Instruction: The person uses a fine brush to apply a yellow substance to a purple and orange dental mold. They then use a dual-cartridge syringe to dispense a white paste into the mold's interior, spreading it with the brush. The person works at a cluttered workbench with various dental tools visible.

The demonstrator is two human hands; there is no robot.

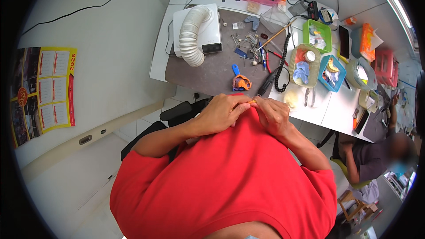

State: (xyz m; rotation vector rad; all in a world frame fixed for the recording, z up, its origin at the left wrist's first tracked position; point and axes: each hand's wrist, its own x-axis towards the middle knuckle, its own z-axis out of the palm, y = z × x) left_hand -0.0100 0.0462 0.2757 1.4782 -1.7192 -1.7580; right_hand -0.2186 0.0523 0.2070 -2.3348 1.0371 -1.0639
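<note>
My left hand (220, 114) and my right hand (273, 114) meet in front of my chest, close to the desk's near edge. Both are closed, fingertips pinched together on a small orange-yellow piece (253, 102). Most of that piece is hidden by the fingers, so its kind does not show. Just beyond, on the dark mat (195, 71), lies a dental impression tray with a blue handle (235, 69) and orange impression material (241, 82). A black handpiece (267, 84) with a coiled cord (279, 79) rests to the right of it.
A white box (211, 31) with a ribbed hose (191, 31) stands at the back left. Loose burs and tools (254, 46) cover the mat's middle. Right of them are a green bin (325, 33), a beige bin (316, 66) and a blue bin (338, 84). Another person (374, 159) sits at far right.
</note>
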